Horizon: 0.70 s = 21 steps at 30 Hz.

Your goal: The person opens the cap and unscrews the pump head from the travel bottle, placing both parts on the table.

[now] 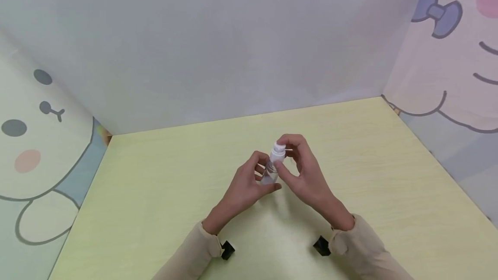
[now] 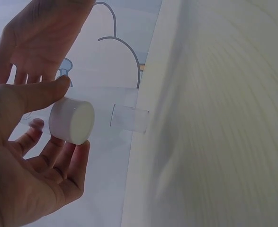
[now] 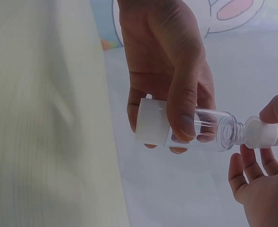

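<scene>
A small clear bottle [image 1: 269,175] with a white base [image 3: 151,122] is tilted in the air above the table. My left hand [image 1: 246,186] grips it round the clear body, the thumb across the front in the right wrist view. On the neck sits a white pump top [image 1: 278,152]. My right hand [image 1: 307,179] pinches that top between thumb and fingers; in the right wrist view its other fingers spread below. Beneath the bottle in the left wrist view, the white base faces the camera, and its clear body is largely hidden behind my left hand.
Beyond the bottle, a clear cylindrical piece [image 2: 130,118] seems to stand upright on the pale wooden table [image 1: 163,211]. A grey wall [image 1: 233,46] rises along the far edge. Printed panels with cartoon figures flank the left [image 1: 35,141] and right [image 1: 447,77].
</scene>
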### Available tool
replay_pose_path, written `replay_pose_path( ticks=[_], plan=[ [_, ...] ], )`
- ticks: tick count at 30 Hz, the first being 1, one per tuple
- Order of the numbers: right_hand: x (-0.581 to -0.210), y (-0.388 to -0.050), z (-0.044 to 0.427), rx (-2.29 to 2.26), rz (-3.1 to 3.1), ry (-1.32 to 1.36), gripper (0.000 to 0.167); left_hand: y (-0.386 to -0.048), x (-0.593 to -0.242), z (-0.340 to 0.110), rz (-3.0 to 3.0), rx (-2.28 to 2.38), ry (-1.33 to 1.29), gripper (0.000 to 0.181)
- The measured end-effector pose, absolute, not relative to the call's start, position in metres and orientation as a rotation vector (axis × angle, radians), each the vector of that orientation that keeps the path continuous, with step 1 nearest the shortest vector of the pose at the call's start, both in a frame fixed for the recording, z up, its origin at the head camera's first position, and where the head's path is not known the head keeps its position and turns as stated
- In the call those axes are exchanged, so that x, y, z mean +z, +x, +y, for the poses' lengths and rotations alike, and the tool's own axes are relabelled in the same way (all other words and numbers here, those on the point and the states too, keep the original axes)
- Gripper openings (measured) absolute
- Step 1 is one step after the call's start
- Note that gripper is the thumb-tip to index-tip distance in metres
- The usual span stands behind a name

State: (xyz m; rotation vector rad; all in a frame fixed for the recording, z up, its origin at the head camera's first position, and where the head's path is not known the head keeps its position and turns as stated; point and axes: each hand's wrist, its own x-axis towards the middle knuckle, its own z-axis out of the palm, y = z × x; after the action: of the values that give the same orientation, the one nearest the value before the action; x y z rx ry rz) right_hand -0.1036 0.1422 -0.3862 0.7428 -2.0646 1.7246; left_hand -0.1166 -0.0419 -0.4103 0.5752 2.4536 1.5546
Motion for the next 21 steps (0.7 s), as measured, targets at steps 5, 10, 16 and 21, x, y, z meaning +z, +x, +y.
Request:
replay_pose_path(
  ticks=[5,10,16,21],
  plan=[
    [-0.384,-0.106,0.145,1.714,-2.01,0.746,0.049,-0.116,-0.409,-0.041,2.449,1.557,0.556,0.052],
    [-0.382,-0.108,0.149,1.706,-1.975,0.707,0.049,-0.115,-0.408,-0.041,2.44,1.572,0.541,0.054],
    [-0.381,-0.112,0.151,1.643,-2.037,0.654,0.045,-0.113,-0.407,-0.046,2.45,1.595,0.491,0.056],
    [-0.384,-0.116,0.155,1.45,-2.183,0.656,0.041,-0.111,-0.406,-0.054,2.465,1.609,0.437,0.057]
  ],
)
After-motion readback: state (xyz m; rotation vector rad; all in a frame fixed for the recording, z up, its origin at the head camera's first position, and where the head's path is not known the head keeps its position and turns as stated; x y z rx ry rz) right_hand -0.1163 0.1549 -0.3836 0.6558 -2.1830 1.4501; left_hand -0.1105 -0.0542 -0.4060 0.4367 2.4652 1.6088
